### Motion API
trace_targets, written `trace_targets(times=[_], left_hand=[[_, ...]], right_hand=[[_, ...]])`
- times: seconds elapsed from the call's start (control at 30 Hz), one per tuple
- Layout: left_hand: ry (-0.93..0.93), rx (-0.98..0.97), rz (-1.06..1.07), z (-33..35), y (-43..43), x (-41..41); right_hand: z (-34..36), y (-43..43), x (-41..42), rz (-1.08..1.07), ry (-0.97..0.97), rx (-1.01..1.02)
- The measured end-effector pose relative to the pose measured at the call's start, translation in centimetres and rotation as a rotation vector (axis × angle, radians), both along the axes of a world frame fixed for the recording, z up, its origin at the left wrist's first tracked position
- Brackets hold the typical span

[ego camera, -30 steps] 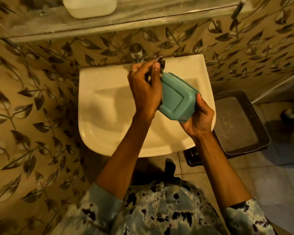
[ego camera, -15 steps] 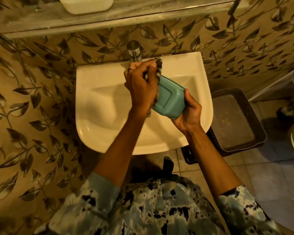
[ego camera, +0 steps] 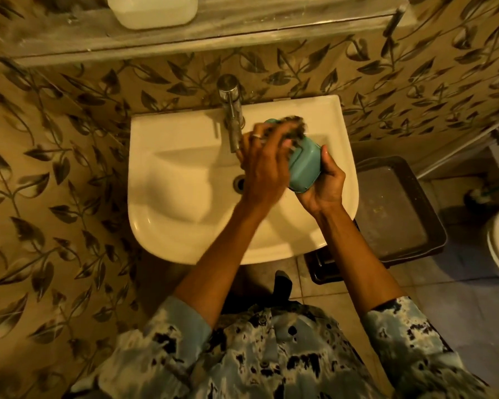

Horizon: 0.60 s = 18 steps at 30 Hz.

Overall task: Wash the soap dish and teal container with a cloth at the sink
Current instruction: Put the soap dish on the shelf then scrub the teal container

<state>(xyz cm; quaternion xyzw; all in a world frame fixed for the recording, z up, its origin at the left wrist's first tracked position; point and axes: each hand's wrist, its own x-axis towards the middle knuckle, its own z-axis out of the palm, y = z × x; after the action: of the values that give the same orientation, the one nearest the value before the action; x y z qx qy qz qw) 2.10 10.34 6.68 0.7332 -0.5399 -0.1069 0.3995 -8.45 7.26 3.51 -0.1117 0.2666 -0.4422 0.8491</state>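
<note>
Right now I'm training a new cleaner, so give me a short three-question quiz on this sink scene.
1. Which hand holds the teal container?
2. True or false: the cloth lies in the sink.
3. The tap stands: A) left of the hands, B) right of them, C) behind the tray.

Key: 1. right; 2. false, the left hand presses it on the container; 3. A.

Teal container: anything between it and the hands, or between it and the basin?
Only the cloth: it sits between the left hand and the teal container. The right hand holds the container directly. The sink below looks unobstructed.
</note>
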Motion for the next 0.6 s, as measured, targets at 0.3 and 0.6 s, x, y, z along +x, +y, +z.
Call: trace_targets(times=[0.3,0.6], left_hand=[[0.053,-0.055,0.054,-1.5,1.2,-1.4],[0.321,-0.024,0.073,-2.8,0.0,3.0]], right_hand=[[1.3,-0.5,1.1,0.026,0.126,-0.021],[0.6,1.0,0.2,0.093,0.103,-0.076]])
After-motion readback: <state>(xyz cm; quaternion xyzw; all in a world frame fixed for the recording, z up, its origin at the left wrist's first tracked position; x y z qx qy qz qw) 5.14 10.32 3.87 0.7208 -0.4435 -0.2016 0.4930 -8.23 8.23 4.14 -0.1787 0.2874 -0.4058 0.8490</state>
